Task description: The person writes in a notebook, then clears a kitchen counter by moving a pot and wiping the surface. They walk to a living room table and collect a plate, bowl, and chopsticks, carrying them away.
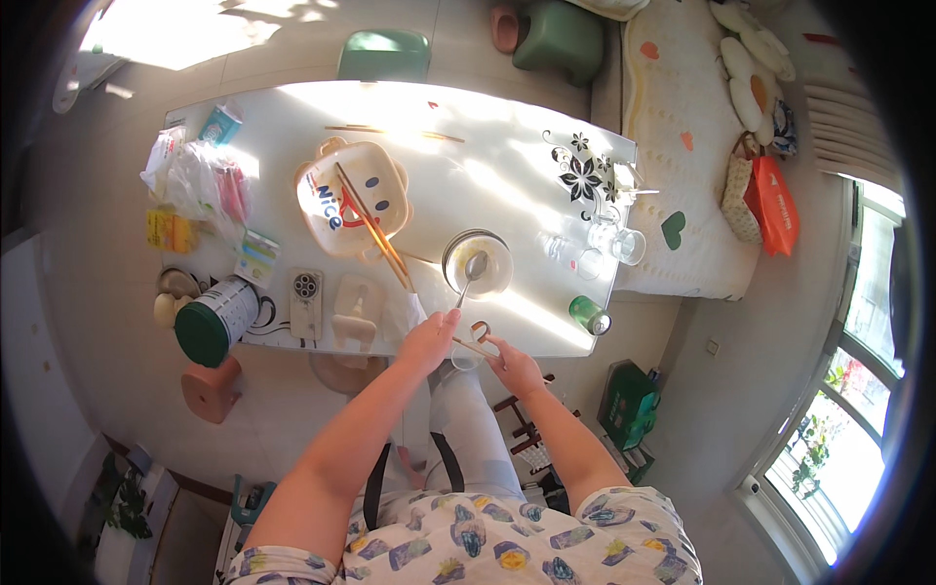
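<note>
My left hand grips the handle of a metal spoon, whose bowl rests inside a stack of bowls. My right hand is at the table's near edge, its fingers on a thin chopstick that reaches toward my left hand. A small brown-rimmed ring lies just beyond my right fingertips; what it is cannot be made out. A clear glass shows partly between the hands. Wooden chopsticks lie across a cartoon-face tray, with white paper near their lower ends.
On the glossy white table are a phone, a beige holder, a large canister, plastic bags, a green can, a clear glass and further chopsticks. Green stools stand beyond; a covered sofa is right.
</note>
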`<state>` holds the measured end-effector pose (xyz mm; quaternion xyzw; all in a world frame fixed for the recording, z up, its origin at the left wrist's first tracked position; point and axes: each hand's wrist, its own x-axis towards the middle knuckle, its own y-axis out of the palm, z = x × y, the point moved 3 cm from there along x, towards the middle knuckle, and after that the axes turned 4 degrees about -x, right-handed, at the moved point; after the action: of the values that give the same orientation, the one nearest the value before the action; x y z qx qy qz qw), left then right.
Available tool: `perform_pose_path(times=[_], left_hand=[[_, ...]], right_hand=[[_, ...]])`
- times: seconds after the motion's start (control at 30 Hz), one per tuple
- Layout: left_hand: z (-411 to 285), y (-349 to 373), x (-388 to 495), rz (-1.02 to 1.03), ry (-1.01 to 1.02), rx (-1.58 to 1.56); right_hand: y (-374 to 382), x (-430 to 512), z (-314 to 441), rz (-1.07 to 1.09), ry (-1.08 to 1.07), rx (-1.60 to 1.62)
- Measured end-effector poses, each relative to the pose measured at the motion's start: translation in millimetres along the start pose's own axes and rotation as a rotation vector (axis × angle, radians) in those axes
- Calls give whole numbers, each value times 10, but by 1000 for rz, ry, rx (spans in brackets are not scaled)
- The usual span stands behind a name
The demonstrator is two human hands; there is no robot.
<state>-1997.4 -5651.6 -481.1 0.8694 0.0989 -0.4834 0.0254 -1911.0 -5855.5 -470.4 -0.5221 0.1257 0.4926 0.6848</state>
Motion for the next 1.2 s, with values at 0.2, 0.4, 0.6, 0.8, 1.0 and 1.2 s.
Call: perform_pose_path(times=[0.2,0.4,0.6,0.8,1.0,1.2], left_hand=[[527,-106,-89,-230,226,27],[530,-92,-45,32,-15,546],[900,-52,-7,-102,97,555],[1190,-79,-638,-69,262,457],[1644,-471,-1521,-111,241,394],[2003,-938,-1971,-383,97,391]], right_hand=[[283,177,78,-60,11,-76],[59,259,-352,-197,71,-174],[-390,8,-335,-404,148,-259],[643,-174,272,-24,-93,-116],[1042,1041,1016,-217,98,6],[1222,890,763,-289,-12,-375]])
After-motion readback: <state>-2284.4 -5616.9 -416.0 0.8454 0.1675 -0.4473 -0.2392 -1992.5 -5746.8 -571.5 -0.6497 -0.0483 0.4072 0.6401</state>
